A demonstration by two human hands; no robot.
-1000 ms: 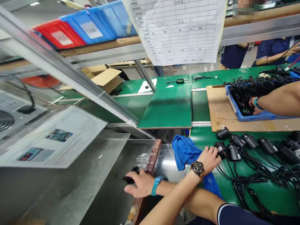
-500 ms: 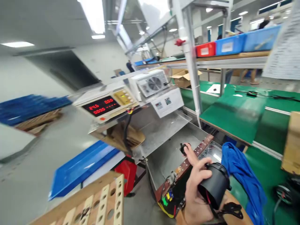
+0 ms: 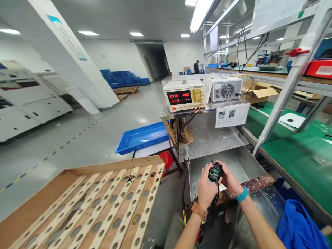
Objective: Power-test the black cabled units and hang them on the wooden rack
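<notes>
Above the metal trough, both of my hands grip a black cylindrical housing (image 3: pixel 214 172). Its round open end faces me and shows a green circuit board inside. My left hand (image 3: pixel 206 188), with a brown strap at the wrist, wraps the near left side. On the right side, my right hand (image 3: pixel 230 180), wearing a teal wristband, has its fingers closed around the housing. A black cable (image 3: pixel 215 204) hangs down from it between my wrists. The far side of the housing is hidden.
A metal trough (image 3: pixel 233 160) with a brown riveted strip (image 3: pixel 255 182) lies below. Behind it stand a power supply (image 3: pixel 184 97) with red digits and a fan unit (image 3: pixel 227 89). A slotted wooden rack (image 3: pixel 124 207) is at left, blue cloth (image 3: pixel 301 224) and a green bench (image 3: pixel 306 162) at right.
The view has swung left and levelled. The housing has turned so its open end faces me, and my right hand now shows clearly on it beside my left.
</notes>
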